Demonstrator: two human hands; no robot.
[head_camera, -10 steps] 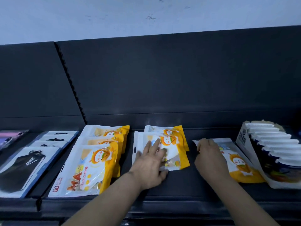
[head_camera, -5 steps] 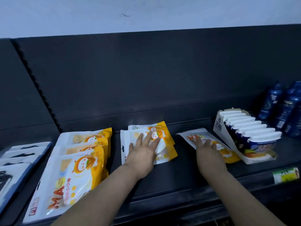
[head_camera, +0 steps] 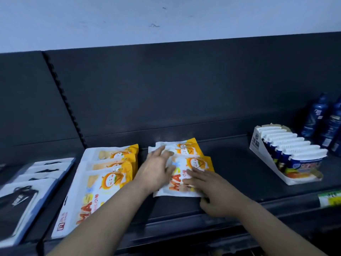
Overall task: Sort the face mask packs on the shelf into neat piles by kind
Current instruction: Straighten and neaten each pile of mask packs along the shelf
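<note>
Broadly, by size.

1. Wall (head_camera: 166,15): one, pale and scuffed, high behind the middle pile (head_camera: 191,164).
2. Back panel (head_camera: 184,89): dark grey, directly behind the middle pile, with one slotted strip (head_camera: 62,100) up to its left.
3. Shelf (head_camera: 239,174): one, dark and matte, under the middle pile. A green and yellow price label (head_camera: 330,198) sits on its front lip, far right of the pile.
4. Left pile (head_camera: 103,182): three overlapped packs, just left of the middle pile, the same white and orange kind.
5. Black-and-white packs (head_camera: 36,182): about four, overlapped, far left of the middle pile.
6. Cardboard box (head_camera: 258,145): one, well right of the middle pile, holding roughly eight white-topped pouches (head_camera: 302,159).
7. Middle pile: at least three glossy white packs with orange edges, a cartoon face and orange letters "MA".
8. Blue bottles (head_camera: 317,115): at least two, upright, far right of the middle pile, behind the box.
9. Left hand (head_camera: 156,170): flat, fingers spread, resting on the middle pile's left side.
10. Right hand (head_camera: 212,189): fingers straight, lying on the top pack's near right corner, thumb at its front edge.
</note>
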